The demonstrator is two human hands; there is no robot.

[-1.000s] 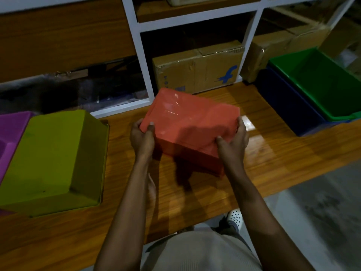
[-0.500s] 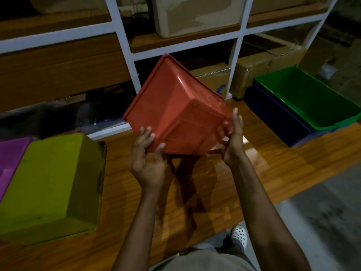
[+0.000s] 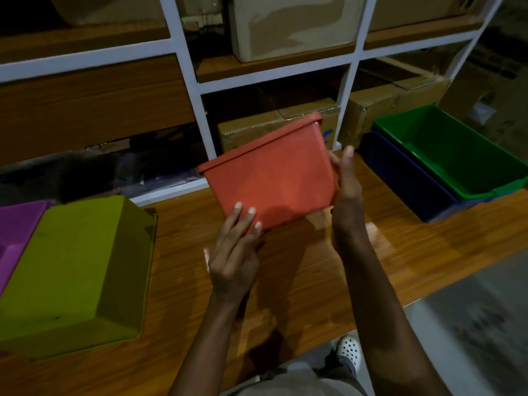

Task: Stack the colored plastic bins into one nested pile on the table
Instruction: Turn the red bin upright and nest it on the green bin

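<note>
An orange-red bin (image 3: 271,175) is held in the air above the wooden table (image 3: 314,270), rim up and tilted, its long side wall facing me. My left hand (image 3: 234,250) supports its lower left corner from beneath. My right hand (image 3: 345,190) clasps its right end. A yellow-green bin (image 3: 77,270) lies upside down on the table at the left, beside a purple bin (image 3: 17,227) at the frame's left edge. At the right, a green bin (image 3: 448,155) sits nested inside a dark blue bin (image 3: 405,181).
White shelving (image 3: 197,90) stands right behind the table, with cardboard boxes (image 3: 274,130) on its shelves. The table's front edge runs diagonally at lower right, with grey floor (image 3: 471,324) beyond it. My foot in a white shoe (image 3: 350,352) shows below the edge.
The orange-red bin was upside down low over the table, then was lifted and rotated. Now it is rim up with its side facing me, and my left hand has shifted under its corner.
</note>
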